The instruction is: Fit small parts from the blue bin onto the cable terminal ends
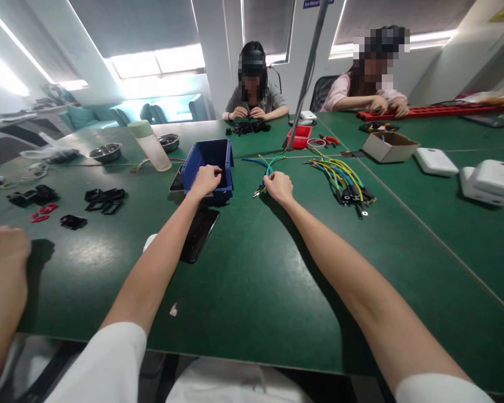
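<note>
A small group of thin wires (271,164), sheathed in smooth green and blue with metal ends, lay mid-scene on the green, dull-sheened surface (243,280). The right hand (280,186) had its grip pinched closed on them. Left of this stood an open-fronted blue bin (210,148) of rigid plastic; the left hand (207,180) was over and partly inside it, fingers curled. Whether that grip was closed or had hold of anything could not be determined.

To the right lay a bundle of wires (340,178), yellow, green and blue, with black-sleeved ends and flat metal lugs. A glossy rectangular phone (199,238) lay near the bin. Farther left were a translucent cylindrical bottle (153,148) and round, shiny metal bowls (105,153); far right, an open cardboard box (390,150).
</note>
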### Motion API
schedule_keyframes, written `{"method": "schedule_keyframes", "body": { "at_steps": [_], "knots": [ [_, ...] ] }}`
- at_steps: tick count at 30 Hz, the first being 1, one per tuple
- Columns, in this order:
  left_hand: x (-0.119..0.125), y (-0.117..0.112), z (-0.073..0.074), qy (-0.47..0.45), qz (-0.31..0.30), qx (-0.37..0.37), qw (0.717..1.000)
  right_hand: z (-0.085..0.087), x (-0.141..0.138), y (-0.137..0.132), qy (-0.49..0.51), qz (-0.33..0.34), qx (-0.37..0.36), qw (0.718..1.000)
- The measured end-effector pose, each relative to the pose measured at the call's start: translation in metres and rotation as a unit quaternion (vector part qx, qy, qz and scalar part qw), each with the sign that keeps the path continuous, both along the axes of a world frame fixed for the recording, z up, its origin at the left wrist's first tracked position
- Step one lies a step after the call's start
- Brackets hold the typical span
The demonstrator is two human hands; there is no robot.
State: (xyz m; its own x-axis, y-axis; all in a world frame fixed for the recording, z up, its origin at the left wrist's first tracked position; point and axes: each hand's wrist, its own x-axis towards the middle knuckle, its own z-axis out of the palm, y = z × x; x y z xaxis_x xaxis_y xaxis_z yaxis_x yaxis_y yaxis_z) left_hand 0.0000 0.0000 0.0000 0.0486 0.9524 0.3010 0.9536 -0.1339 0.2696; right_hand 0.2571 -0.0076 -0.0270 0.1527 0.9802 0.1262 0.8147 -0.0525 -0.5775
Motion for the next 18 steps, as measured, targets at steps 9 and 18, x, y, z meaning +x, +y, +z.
{"method": "schedule_keyframes", "body": {
  "at_steps": [9, 18],
  "knots": [
    [-0.0014, -0.003, 0.0018, -0.036, -0.023, -0.005, 0.999, 0.0002, -0.0008, -0.0014, -0.02, 0.014, 0.008, 1.0],
    [0.0017, -0.0065, 0.005, -0.039, -0.017, 0.0, 0.999, 0.0006, -0.0006, -0.0009, -0.025, 0.018, 0.001, 1.0]
  ]
}}
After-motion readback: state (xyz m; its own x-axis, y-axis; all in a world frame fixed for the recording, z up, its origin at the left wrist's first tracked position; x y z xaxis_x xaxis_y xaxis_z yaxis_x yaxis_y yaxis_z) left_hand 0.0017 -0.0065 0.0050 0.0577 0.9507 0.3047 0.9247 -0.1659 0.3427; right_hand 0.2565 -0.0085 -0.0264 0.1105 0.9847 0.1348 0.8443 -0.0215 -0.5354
